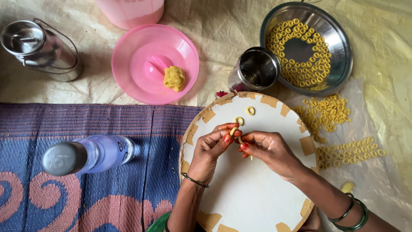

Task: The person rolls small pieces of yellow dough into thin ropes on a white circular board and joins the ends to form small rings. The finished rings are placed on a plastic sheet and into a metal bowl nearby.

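- head view, looking straight down; both hands work over a round white board (253, 189) with tan tape patches along its rim.
- left hand (211, 148): fingers curled in, thumb and forefinger pinched on a thin yellow dough strip (234, 131); a dark bangle sits on the wrist.
- right hand (268, 148): also closed, fingertips pinching the same dough strip from the other side; the strip's lower end pokes out below the fingers. green bangles on that forearm.
- the dough strip sits between the two hands, fingertips of both touching it, just above the board's middle.
- two finished dough rings (250, 111) lie on the board just beyond the fingertips, apart from each other.
- beyond the right hand: a steel bowl (339, 41) with many small rings spread inside, and a steel cup (256, 68) touching or just beside its rim.
- to the right of the right hand: a clear plastic sheet (373, 180) carrying more loose rings (326, 114) in clusters.
- beyond the left hand: a pink lid (128, 73) turned up, with a lump of yellow dough (174, 78) on it.
- to the left of the left hand: a clear plastic bottle (92, 154) with a grey cap, standing on a blue patterned mat (64, 202).
- far left, well apart from the hands: a steel lidded container (38, 47).
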